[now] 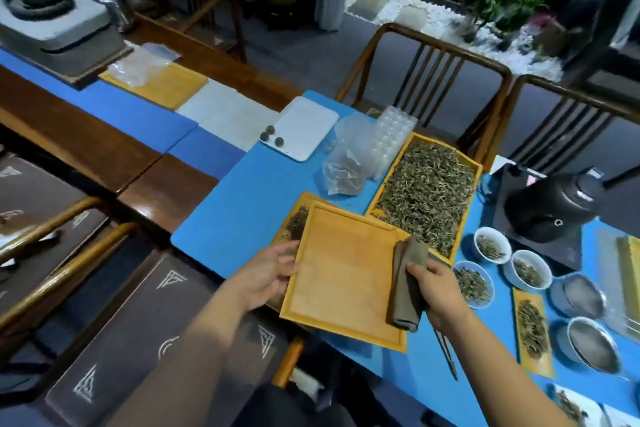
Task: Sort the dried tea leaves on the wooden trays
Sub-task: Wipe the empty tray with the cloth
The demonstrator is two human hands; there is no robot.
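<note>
Holding an empty wooden tray (343, 274) by its left edge in the left hand (266, 276), pinching a folded cloth (407, 282) in the right hand (438, 291), above a second tray (296, 218) of tea leaves (299, 222); risks tipping and scattering the big full tray (476, 166) just beside.

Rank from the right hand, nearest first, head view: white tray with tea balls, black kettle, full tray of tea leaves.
From the right hand:
1. Full tray of tea leaves, just beyond it.
2. Black kettle, farther right.
3. White tray, far back left.
</note>
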